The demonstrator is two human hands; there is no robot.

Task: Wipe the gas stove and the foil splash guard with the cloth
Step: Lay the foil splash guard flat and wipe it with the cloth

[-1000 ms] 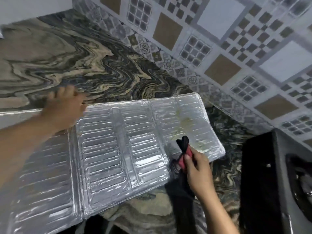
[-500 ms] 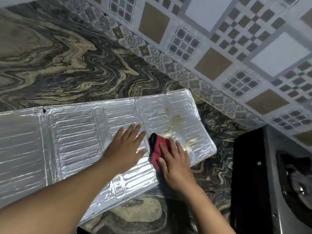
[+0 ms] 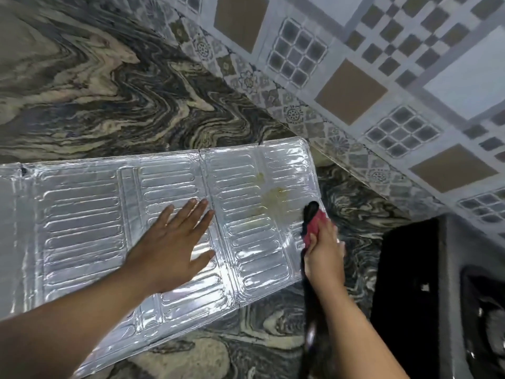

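The ribbed foil splash guard [image 3: 82,225] lies flat on the marbled counter, unfolded into several panels. A yellowish stain [image 3: 276,196] marks its right panel. My left hand [image 3: 175,239] presses flat on the middle panels, fingers spread. My right hand [image 3: 323,250] grips a red and black cloth [image 3: 311,220] at the guard's right edge, just right of the stain. The gas stove [image 3: 442,296] shows at the lower right, dark, partly cut off by the frame.
The swirled marble counter [image 3: 109,91] stretches behind and below the guard. A patterned tiled wall [image 3: 355,77] runs diagonally along the back right, close to the guard's far corner.
My right hand has slid with the cloth from the middle of the right panel to its right edge. My left hand has stayed pressed on the foil.
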